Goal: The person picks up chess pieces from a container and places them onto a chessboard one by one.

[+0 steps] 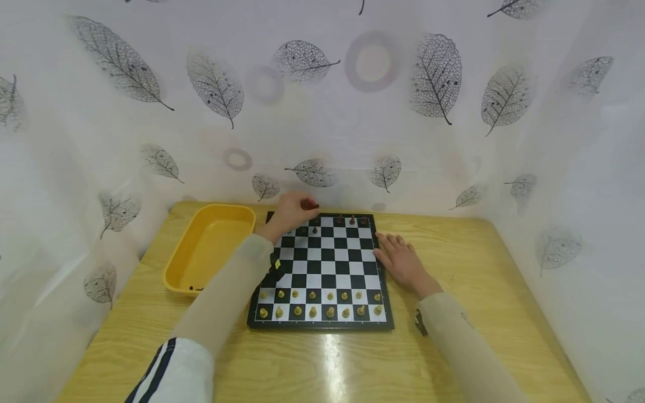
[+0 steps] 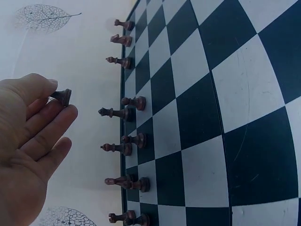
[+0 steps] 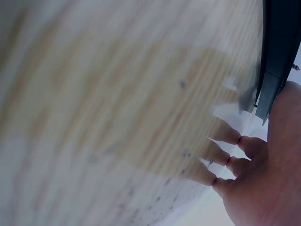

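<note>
Thumb and fingers of my left hand (image 1: 292, 212) pinch a dark chess piece (image 2: 62, 97) above the far edge of the chessboard (image 1: 327, 253). The piece's base shows in the left wrist view; its upper part is hidden in the hand. Along the far row stand dark pieces, among them a rook (image 2: 123, 23), a knight (image 2: 121, 40) and a bishop (image 2: 118, 61). A gap lies between that bishop and a taller piece (image 2: 115, 112). Several dark pawns (image 2: 135, 102) stand one row closer. My right hand (image 1: 403, 262) rests at the board's right edge, fingers extended.
Two rows of light pieces (image 1: 312, 311) fill the board's near side. A yellow tray (image 1: 173, 268) left of the board holds a few small dark pieces (image 1: 195, 289) at its near end. The wooden table (image 1: 453, 257) meets a leaf-patterned curtain (image 1: 322, 134) behind.
</note>
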The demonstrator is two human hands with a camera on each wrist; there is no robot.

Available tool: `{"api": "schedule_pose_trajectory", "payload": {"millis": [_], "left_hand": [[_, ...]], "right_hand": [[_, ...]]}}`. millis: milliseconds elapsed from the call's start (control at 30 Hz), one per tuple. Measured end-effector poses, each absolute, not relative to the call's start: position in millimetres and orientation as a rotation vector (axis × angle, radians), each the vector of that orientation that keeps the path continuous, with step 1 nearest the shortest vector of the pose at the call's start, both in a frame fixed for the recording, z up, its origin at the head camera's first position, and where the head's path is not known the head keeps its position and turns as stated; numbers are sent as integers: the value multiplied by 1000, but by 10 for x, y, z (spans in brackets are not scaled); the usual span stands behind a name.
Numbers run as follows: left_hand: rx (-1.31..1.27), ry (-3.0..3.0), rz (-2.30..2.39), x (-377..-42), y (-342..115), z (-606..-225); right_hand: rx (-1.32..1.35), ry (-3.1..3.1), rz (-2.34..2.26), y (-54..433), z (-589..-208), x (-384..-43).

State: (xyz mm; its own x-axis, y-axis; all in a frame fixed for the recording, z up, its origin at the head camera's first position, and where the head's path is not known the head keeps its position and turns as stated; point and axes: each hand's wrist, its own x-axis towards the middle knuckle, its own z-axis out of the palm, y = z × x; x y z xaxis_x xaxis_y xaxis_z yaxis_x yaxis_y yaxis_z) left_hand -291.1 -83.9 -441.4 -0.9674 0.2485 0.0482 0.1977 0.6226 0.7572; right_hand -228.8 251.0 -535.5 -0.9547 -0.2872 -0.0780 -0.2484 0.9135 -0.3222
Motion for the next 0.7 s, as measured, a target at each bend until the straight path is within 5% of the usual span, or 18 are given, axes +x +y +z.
{"api": "schedule_pose_trajectory", "payload": {"millis": [700], "left_hand": [[411, 2806, 1167, -3199, -608, -4573]], "right_hand": [[-414, 2956, -470, 2508, -5341, -2285]]}}
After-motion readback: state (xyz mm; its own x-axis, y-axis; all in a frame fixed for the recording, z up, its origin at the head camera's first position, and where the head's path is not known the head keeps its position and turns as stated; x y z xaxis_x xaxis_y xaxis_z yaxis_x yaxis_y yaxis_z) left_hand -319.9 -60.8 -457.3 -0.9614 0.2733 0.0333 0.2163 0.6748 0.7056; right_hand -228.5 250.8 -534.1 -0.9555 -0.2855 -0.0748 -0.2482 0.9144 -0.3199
